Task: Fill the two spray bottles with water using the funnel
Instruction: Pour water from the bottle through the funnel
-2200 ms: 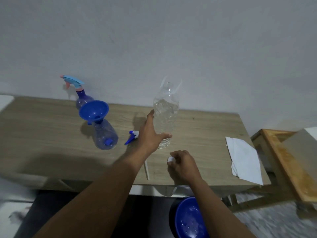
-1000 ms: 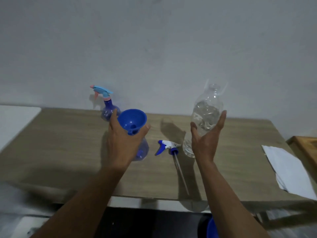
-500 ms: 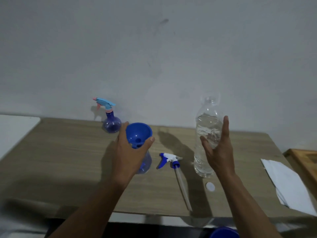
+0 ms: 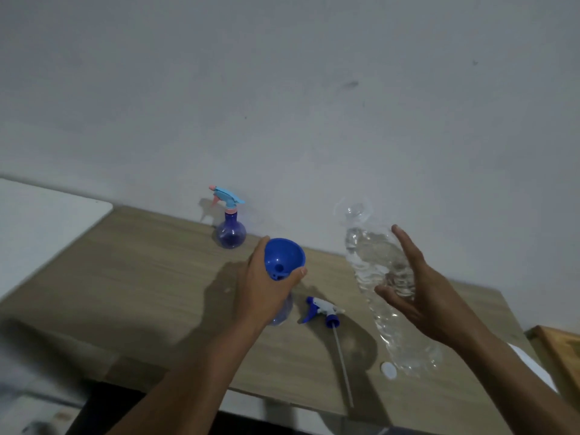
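Blue plastic funnel [image 4: 284,258] sits in the neck of a spray bottle [image 4: 281,312] on the wooden desk [image 4: 150,277], the person's left hand [image 4: 263,285] wrapped around bottle and funnel. The right hand [image 4: 420,293] is spread, fingers apart, against a clear water bottle [image 4: 379,277] standing uncapped beside its white cap [image 4: 388,369]. A detached sprayer head [image 4: 320,312] lies between the bottles; a second spray bottle [image 4: 230,226] stands by the wall.

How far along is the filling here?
Early. Done: blue funnel seated in the near spray bottle, trigger head and white cap off. In hand: left hand steadies funnel; right hand reaches the clear water bottle. Left: pouring, both bottles.
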Action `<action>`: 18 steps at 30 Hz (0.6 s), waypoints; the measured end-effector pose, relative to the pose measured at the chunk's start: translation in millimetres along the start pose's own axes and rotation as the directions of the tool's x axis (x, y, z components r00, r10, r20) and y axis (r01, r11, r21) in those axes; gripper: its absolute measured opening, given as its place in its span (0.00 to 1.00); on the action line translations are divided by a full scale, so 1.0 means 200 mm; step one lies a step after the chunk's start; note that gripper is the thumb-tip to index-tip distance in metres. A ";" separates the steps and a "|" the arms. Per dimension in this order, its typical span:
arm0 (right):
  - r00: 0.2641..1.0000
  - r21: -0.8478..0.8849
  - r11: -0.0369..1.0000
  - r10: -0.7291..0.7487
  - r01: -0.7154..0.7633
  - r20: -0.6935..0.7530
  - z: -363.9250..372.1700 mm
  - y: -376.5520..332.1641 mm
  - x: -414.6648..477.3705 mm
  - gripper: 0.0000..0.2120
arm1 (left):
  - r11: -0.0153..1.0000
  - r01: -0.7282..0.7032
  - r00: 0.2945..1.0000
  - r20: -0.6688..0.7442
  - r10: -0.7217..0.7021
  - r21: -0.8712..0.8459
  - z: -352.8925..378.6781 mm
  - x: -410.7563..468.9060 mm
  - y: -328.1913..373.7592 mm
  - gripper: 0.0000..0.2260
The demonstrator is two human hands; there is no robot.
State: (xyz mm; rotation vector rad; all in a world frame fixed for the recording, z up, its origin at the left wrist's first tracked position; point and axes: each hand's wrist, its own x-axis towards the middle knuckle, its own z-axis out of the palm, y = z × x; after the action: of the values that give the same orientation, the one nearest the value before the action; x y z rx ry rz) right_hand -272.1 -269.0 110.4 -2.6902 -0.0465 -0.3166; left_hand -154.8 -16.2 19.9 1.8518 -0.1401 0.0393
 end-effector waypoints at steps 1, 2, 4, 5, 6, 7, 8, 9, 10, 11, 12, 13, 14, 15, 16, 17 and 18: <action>0.999 -0.012 1.000 -0.013 0.014 0.033 -0.01 -0.01 0.01 0.47 | 1.000 0.003 1.000 0.001 -0.003 -0.008 0.00 0.00 0.00 0.36; 0.997 -0.022 0.999 -0.031 0.032 0.064 -0.02 -0.03 0.01 0.47 | 1.000 0.002 1.000 0.004 -0.002 -0.013 0.00 0.00 0.00 0.36; 0.991 -0.044 0.997 -0.055 0.061 0.126 -0.03 -0.05 0.02 0.46 | 1.000 0.003 1.000 0.012 -0.002 -0.017 0.00 0.00 0.00 0.34; 0.986 -0.055 0.996 -0.057 0.066 0.156 -0.04 -0.06 0.03 0.46 | 1.000 0.006 1.000 0.016 -0.006 -0.016 0.00 0.01 0.00 0.34; 0.982 -0.062 0.996 -0.056 0.068 0.183 -0.05 -0.07 0.03 0.46 | 1.000 0.005 1.000 0.018 -0.005 -0.012 0.00 0.01 0.00 0.33; 0.977 -0.066 0.995 -0.055 0.070 0.206 -0.06 -0.07 0.03 0.46 | 1.000 0.002 1.000 0.019 -0.002 -0.006 0.00 0.01 0.01 0.33; 0.973 -0.072 0.994 -0.058 0.076 0.222 -0.07 -0.08 0.04 0.46 | 1.000 -0.002 1.000 0.021 0.002 -0.002 -0.01 0.01 0.01 0.33; 0.969 -0.081 0.993 -0.064 0.085 0.238 -0.08 -0.08 0.04 0.46 | 1.000 -0.004 1.000 0.024 0.004 -0.001 -0.01 0.00 0.01 0.32; 0.966 -0.088 0.992 -0.069 0.094 0.251 -0.09 -0.09 0.05 0.46 | 1.000 -0.003 1.000 0.025 0.003 -0.001 -0.01 0.00 0.02 0.32; 0.962 -0.094 0.991 -0.070 0.098 0.263 -0.10 -0.09 0.05 0.47 | 1.000 -0.001 1.000 0.025 0.001 -0.002 -0.01 0.00 0.01 0.32; 0.959 -0.102 0.990 -0.070 0.101 0.276 -0.11 -0.09 0.06 0.47 | 1.000 0.004 1.000 0.027 -0.004 0.001 -0.01 0.00 0.02 0.32; 0.955 -0.111 0.988 -0.069 0.105 0.288 -0.12 -0.10 0.06 0.47 | 1.000 0.008 1.000 0.029 -0.008 0.005 -0.01 -0.01 0.02 0.33; 0.951 -0.125 0.986 -0.069 0.111 0.300 -0.13 -0.10 0.07 0.47 | 1.000 0.008 0.999 0.031 -0.009 0.009 -0.01 -0.01 0.02 0.35; 0.948 -0.140 0.983 -0.071 0.119 0.309 -0.13 -0.10 0.07 0.47 | 1.000 0.011 0.999 0.031 -0.011 0.010 -0.01 -0.01 0.02 0.35; 0.946 -0.153 0.980 -0.075 0.129 0.316 -0.14 -0.11 0.08 0.47 | 1.000 0.012 1.000 0.029 -0.012 0.010 -0.01 -0.01 0.02 0.35; 0.944 -0.166 0.976 -0.080 0.139 0.321 -0.15 -0.11 0.08 0.47 | 1.000 0.011 1.000 0.028 -0.011 0.010 -0.01 -0.01 0.02 0.34; 0.942 -0.178 0.973 -0.084 0.148 0.326 -0.16 -0.12 0.09 0.47 | 1.000 0.006 1.000 0.027 -0.007 0.011 -0.01 -0.01 0.02 0.33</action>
State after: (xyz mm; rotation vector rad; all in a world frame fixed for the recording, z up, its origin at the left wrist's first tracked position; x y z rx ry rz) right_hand -264.2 -261.4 151.4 -2.9190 -0.2851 0.0861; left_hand -156.5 -14.6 24.4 1.8644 -0.1528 0.0111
